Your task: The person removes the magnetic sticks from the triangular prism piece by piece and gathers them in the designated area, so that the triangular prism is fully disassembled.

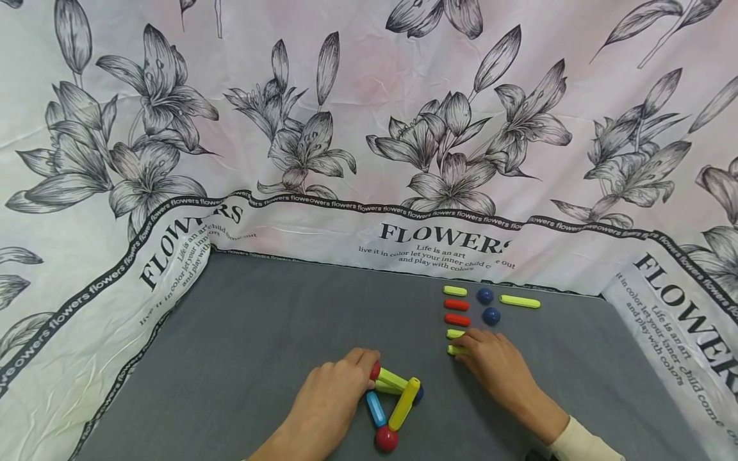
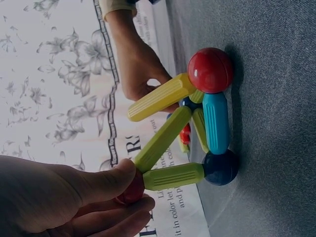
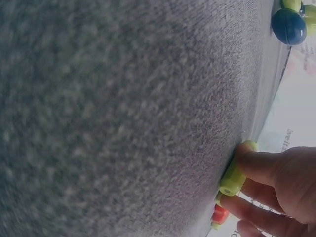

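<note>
A small frame of magnetic sticks and balls stands on the grey mat [image 1: 259,333]. It has a red ball [image 2: 210,70], a cyan stick [image 2: 216,122], a dark blue ball [image 2: 220,168] and yellow and green sticks [image 2: 160,139]. My left hand [image 1: 369,372] pinches a second red ball [image 2: 129,193] at the frame's raised corner. To the right, my right hand [image 1: 464,344] pinches a yellow-green stick [image 3: 233,175] that lies flat on the mat, thumb at one end and a finger at the other.
Loose pieces lie in a column behind my right hand: a yellow-green stick [image 1: 455,291], two red sticks [image 1: 457,312], another yellow-green stick [image 1: 453,333], two blue balls [image 1: 485,295] and a longer yellow stick [image 1: 520,301]. A flower-printed cloth [image 1: 369,160] walls the mat on three sides.
</note>
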A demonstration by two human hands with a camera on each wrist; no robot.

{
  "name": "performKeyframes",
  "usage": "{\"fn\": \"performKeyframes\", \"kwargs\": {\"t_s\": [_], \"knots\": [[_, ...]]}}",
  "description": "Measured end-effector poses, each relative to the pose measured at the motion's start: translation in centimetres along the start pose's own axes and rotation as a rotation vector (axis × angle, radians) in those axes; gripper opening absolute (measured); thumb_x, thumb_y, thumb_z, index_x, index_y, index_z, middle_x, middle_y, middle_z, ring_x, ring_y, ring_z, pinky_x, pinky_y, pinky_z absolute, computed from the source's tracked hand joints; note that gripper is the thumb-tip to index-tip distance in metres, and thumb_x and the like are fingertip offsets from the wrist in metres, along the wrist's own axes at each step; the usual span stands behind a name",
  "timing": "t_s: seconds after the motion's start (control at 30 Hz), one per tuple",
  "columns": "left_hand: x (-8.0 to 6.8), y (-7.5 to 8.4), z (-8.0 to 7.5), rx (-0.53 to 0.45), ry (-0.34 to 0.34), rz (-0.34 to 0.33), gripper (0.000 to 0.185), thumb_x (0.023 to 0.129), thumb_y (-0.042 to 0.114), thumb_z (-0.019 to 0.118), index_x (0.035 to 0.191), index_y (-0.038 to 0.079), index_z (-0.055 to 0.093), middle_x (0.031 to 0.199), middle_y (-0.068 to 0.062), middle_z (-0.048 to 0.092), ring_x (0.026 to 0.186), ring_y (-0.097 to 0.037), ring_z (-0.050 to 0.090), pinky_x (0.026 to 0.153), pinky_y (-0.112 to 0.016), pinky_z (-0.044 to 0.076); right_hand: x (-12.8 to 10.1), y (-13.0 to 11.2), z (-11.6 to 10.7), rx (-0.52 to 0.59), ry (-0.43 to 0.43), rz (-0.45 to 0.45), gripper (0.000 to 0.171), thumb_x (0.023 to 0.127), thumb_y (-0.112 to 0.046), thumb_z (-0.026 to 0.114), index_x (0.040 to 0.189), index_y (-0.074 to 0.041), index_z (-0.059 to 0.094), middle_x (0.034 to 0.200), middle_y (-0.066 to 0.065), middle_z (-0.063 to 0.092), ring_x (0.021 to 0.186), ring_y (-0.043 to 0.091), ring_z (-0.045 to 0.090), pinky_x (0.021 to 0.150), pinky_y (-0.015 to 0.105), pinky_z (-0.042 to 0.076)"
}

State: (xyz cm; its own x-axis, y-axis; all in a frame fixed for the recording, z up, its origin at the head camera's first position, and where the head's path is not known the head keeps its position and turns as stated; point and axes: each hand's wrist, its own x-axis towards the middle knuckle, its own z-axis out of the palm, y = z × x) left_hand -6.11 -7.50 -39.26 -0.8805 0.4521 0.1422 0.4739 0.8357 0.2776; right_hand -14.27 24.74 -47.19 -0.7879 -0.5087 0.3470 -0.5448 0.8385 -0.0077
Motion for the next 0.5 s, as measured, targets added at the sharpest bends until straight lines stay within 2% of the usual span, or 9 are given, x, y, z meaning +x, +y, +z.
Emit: {"fn": "performKeyframes", "kwargs": {"t_s": [0.27,0.4,0.5], "knots": [[0.0,0.0,0.0,-0.009,0.005,0.007,0.033,0.098,0.025,0.077,0.127,0.009,0.070,0.116,-0.004,0.070,0.067,-0.011,0.064,0.062,-0.028,0.059,0.0,-0.8,-1.2,-0.014,-0.003,-0.017,0.035,0.077,-0.018,0.096,0.107,-0.015,0.077,0.105,-0.003,0.072,0.096,0.020,0.067,0.080,0.044,0.053],[0.0,0.0,0.0,-0.012,0.007,0.005,0.032,0.098,0.025,0.077,0.126,0.009,0.070,0.117,-0.004,0.070,0.067,-0.011,0.064,0.062,-0.028,0.059,0.2,-2.2,-2.5,0.002,0.039,-0.087,0.039,0.076,-0.018,0.097,0.109,-0.016,0.077,0.106,-0.004,0.072,0.098,0.018,0.068,0.080,0.043,0.053],[0.0,0.0,0.0,-0.009,0.013,0.006,0.032,0.099,0.025,0.077,0.126,0.009,0.071,0.117,-0.004,0.071,0.067,-0.011,0.065,0.062,-0.028,0.059,0.3,-3.7,-3.6,0.049,0.067,-0.165,0.045,0.075,-0.016,0.097,0.114,-0.017,0.075,0.110,-0.005,0.072,0.103,0.017,0.068,0.085,0.042,0.054]]}}
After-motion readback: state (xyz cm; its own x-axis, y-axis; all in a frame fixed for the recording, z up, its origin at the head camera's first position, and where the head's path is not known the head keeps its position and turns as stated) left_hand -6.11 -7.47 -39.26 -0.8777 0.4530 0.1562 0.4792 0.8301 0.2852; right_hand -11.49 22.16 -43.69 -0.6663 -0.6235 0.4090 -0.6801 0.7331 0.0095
